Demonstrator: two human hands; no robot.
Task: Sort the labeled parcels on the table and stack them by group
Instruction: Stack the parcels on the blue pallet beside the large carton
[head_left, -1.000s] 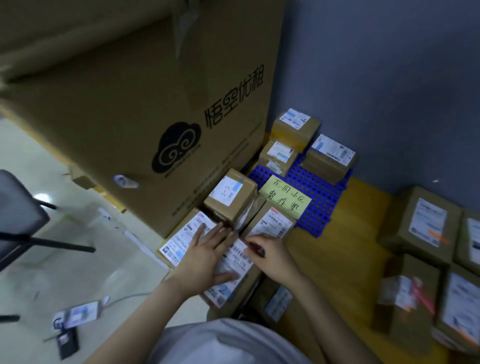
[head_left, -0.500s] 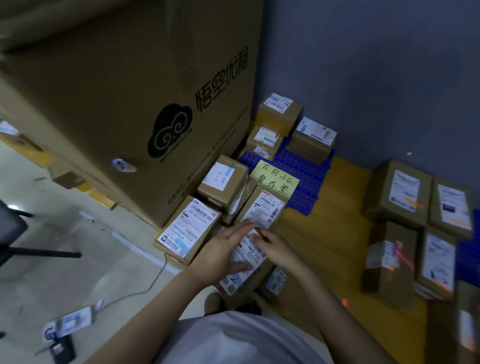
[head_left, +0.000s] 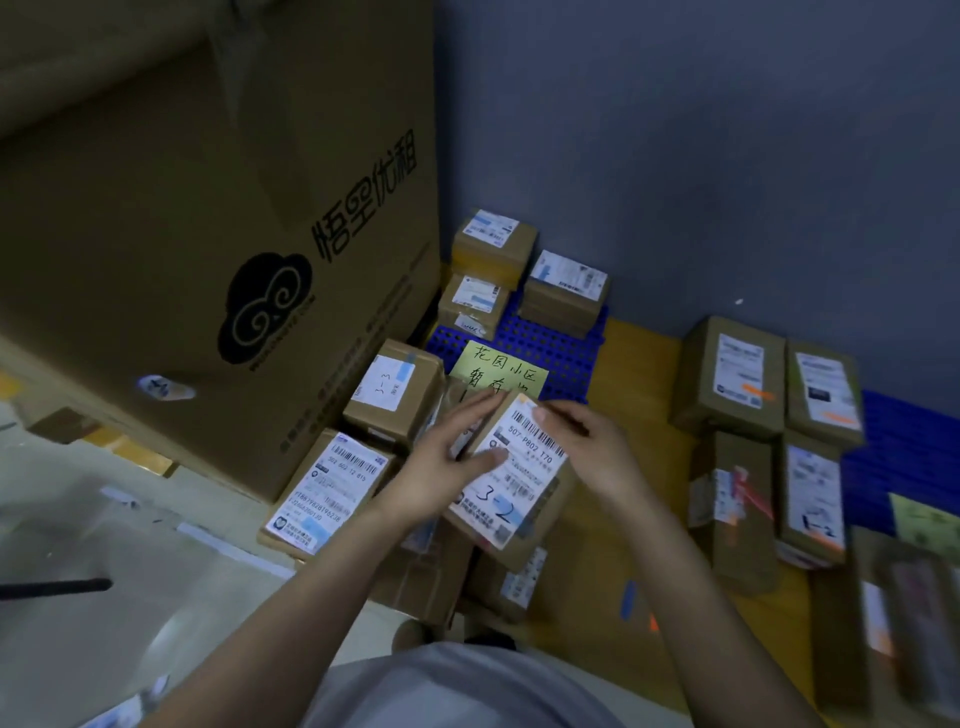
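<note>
Lifted and tilted: parcel (head_left: 514, 483) marked 3-2, between both hands. Straight fingers of left hand (head_left: 447, 462) lie against its left edge, thumb on the label; right hand (head_left: 597, 452) pinches the far corner. My read: set it down square at the 3-3 box (head_left: 395, 387) just beyond (same leading digit, probably same group), label up. Green note (head_left: 493, 366) and blue mat (head_left: 561, 345) lie behind. The big carton (head_left: 208, 234) hems in the left, other parcels (head_left: 732, 379) sit well right.
</note>
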